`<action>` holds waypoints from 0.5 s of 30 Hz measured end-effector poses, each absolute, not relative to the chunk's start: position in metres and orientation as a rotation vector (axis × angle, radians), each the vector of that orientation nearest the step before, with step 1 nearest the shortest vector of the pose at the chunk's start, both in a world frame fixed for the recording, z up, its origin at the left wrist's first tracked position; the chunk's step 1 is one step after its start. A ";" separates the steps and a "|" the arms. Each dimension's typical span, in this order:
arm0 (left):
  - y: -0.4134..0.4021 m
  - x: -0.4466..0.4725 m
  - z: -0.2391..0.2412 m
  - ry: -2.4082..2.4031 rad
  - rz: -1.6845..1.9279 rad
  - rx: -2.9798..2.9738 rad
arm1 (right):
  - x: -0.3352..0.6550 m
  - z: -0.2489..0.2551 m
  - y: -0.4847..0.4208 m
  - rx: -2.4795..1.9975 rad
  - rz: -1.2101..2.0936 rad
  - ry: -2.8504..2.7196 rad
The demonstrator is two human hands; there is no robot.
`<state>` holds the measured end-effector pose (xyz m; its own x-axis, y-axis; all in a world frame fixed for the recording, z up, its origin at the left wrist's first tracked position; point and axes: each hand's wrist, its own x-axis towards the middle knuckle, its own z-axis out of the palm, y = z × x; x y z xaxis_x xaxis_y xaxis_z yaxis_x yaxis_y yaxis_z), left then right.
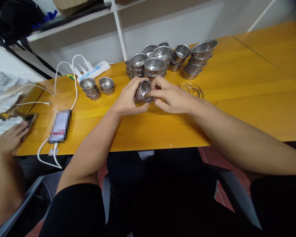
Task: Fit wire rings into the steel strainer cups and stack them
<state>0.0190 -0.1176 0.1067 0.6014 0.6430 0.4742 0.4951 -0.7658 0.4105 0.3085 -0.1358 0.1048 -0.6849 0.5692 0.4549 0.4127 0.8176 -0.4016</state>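
Head view, looking down over a yellow-wood tabletop (249,98). At centre, just above the near part of the wood: one small perforated steel cup (143,91), tipped on its side, mouth turned toward the camera and a little right. Held from the left by the left hand (127,100), thumb over the top, fingers curled underneath; grip narrow, closed round the cup wall. Pinched at the rim by the right hand (172,98), thumb and forefinger at the cup's mouth; grip likewise closed on the cup. Cannot tell whether anything thin sits between those fingertips and the rim. Both forearms stretched in from the bottom corners, black sleeves at the lower edge.

Behind the hands, toward the wall: cluster of stacked cups (154,65) of the same kind, mouths up, stacks touching one another. Just right of it: leaning stack (198,59) with a wider bowl on top. Between that and the right hand, flat on the wood: loose wire rings (193,89), overlapping. Left of the hands, well apart from the cluster: short stack (88,86) and second short stack (107,85), side by side.

Further left: white power strip (93,70) with plugs in, white cable (45,148) trailing to a pixelated phone (60,125) lying flat near the front edge. At the far left edge: another person's hand (11,138) resting at the tabletop corner. Along the wall above: white shelf (71,26).
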 end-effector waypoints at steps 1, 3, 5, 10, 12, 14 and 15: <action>-0.114 0.017 0.104 0.920 0.932 2.601 | 0.310 0.103 -0.133 -0.697 0.349 -2.413; -0.107 0.013 0.100 0.883 0.975 2.620 | 0.314 0.098 -0.128 -0.627 0.327 -2.360; -0.102 0.010 0.098 0.843 1.007 2.640 | 0.316 0.094 -0.124 -0.573 0.320 -2.285; -0.101 0.009 0.098 0.801 0.990 2.657 | 0.317 0.094 -0.121 -0.541 0.319 -2.201; -0.104 0.010 0.100 0.805 0.967 2.654 | 0.317 0.096 -0.122 -0.536 0.322 -2.203; -0.106 0.011 0.102 0.826 0.938 2.648 | 0.319 0.099 -0.123 -0.535 0.339 -2.207; -0.107 0.011 0.103 0.842 0.920 2.642 | 0.320 0.100 -0.123 -0.534 0.353 -2.209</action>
<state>0.0113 -0.1073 0.1034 0.6402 0.5834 0.4997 0.4461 -0.8120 0.3764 0.3196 -0.1233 0.0998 -0.5764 0.4863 0.6567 0.2571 0.8708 -0.4191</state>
